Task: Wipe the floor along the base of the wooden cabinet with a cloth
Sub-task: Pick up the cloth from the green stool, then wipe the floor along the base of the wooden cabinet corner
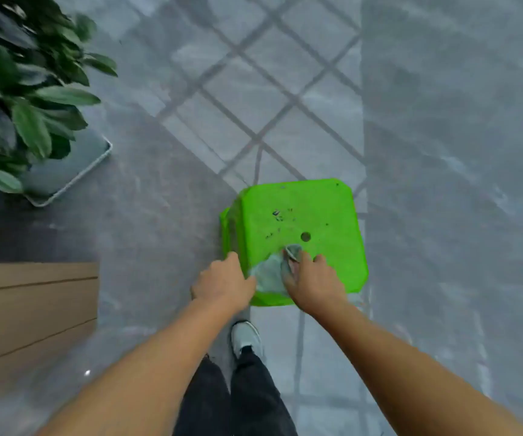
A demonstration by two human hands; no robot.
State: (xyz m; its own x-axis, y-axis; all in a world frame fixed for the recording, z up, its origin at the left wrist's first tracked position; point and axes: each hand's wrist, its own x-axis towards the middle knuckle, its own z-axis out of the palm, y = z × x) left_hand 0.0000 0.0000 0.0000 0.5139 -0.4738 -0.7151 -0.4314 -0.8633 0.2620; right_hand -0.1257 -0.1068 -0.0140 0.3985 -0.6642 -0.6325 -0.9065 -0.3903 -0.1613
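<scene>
While both hands hold it, cloth crumpled, axis unclear

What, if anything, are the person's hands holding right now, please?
Both hold the grey cloth over the green stool: right hand at its far end, left hand at its near left edge.

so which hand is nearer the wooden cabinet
Left. The left hand is at the green stool's left edge, on the side facing the wooden cabinet; the right hand is farther right, on the cloth.
</scene>
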